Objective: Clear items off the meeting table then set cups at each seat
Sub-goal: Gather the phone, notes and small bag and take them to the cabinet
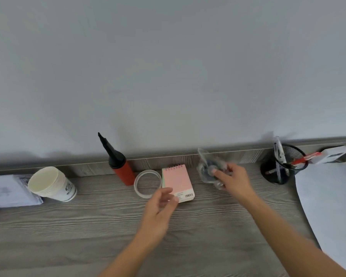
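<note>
My right grip (234,180) pinches a clear plastic bag (208,166).
My left grip (160,206) is spread over the near corner of the pink notepad (176,178); the paper cups (52,184) stand on the surface (88,226) at left.

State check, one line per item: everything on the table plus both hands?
White paper cup stack: upright, mouth up.
Red hand pump with black nozzle: standing, nozzle up.
Clear tape ring: lying flat.
Pink spiral notepad: closed, lying flat.
Crumpled clear plastic bag: pinched by right hand.
Black mesh pen holder: upright, pens inside.
Left hand: open, fingers over notepad's near corner.
</note>
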A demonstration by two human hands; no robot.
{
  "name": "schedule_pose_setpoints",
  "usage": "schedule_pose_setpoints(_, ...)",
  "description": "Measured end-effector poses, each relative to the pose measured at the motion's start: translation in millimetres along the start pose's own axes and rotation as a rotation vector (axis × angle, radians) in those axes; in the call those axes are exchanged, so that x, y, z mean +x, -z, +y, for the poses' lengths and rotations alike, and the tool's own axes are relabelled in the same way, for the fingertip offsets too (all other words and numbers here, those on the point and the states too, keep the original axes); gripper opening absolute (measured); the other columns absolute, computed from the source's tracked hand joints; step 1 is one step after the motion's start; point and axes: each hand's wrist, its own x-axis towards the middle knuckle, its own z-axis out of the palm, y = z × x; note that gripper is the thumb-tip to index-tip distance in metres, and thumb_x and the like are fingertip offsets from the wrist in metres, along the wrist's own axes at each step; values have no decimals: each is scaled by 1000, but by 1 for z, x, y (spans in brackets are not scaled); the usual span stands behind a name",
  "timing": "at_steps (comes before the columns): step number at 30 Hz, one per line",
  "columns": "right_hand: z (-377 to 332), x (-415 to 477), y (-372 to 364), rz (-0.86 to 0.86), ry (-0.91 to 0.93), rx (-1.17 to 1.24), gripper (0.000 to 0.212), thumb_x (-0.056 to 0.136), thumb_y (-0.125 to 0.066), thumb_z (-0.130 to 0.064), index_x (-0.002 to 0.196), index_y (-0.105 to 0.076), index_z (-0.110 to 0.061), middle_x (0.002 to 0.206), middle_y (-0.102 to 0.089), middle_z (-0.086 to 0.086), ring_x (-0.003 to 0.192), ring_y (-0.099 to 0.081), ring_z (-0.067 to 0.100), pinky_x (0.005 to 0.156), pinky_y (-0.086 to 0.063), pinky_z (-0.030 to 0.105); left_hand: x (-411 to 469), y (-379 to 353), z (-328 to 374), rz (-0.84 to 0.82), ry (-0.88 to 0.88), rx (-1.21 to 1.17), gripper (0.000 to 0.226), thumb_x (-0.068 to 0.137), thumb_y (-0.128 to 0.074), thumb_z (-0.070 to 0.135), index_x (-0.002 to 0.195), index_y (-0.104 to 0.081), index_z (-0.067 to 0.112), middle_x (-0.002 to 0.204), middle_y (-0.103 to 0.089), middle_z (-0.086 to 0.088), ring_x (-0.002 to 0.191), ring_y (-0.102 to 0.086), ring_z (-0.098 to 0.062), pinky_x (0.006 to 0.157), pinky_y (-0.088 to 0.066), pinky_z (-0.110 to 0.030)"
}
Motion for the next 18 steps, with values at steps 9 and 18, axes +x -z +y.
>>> schedule_pose_setpoints(9, 10, 12, -37, 146, 166, -554, 40, 85, -64, -47, 113, -54, -21, 100, -73, 13, 93, -67, 37, 75, -51, 40, -41, 87, -67, 395, 149, -72, 18, 90, -62, 1, 96, -62, 18, 94, -66, -12, 87, -59, -23, 82, -45, -35)
schedule_pose_setpoints(18, -4, -13, -38, 227, 289, -716, 49, 89, -55, -49, 127, -57, -18, 128, -56, 11, 119, -49, 34, 88, -47, 44, -22, 181, -87, 723, 145, -8, 58, 82, -74, 12, 133, -45, 5, 122, -55, -19, 111, -55, -31, 95, -44, -41)
